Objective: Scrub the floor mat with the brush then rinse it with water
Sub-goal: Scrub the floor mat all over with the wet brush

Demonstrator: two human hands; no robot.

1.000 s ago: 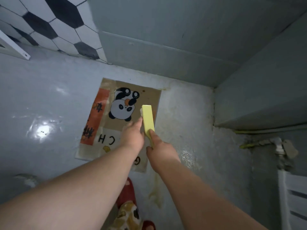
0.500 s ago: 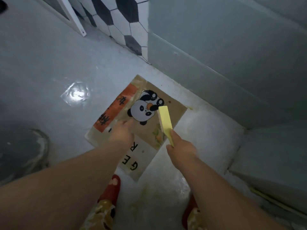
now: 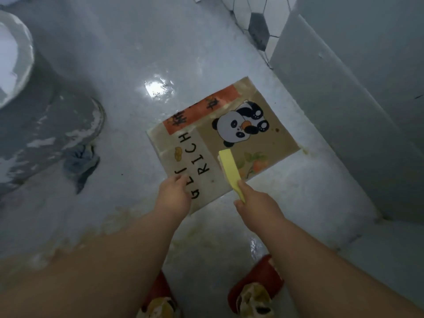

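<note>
A tan floor mat (image 3: 263,143) with a panda picture, an orange strip and black letters lies flat on the wet grey floor. My left hand (image 3: 175,195) rests on the mat's near corner, fingers curled down onto it, covering part of the lettering. My right hand (image 3: 254,204) grips the handle of a yellow brush (image 3: 229,169). The brush head sits over the mat's near right area, just below the panda. Whether the bristles touch the mat cannot be told.
A grey wall (image 3: 344,92) runs close along the mat's right side, with hexagon tiles (image 3: 257,21) behind. A white basin (image 3: 13,58) stands at the far left, a crumpled blue cloth (image 3: 81,160) lies on the floor. Red slippers (image 3: 254,292) are at the bottom.
The view has swung left, so the mat now appears turned. My left hand slid from the mat's middle to its near corner. The brush drew back from the panda toward the near edge.
</note>
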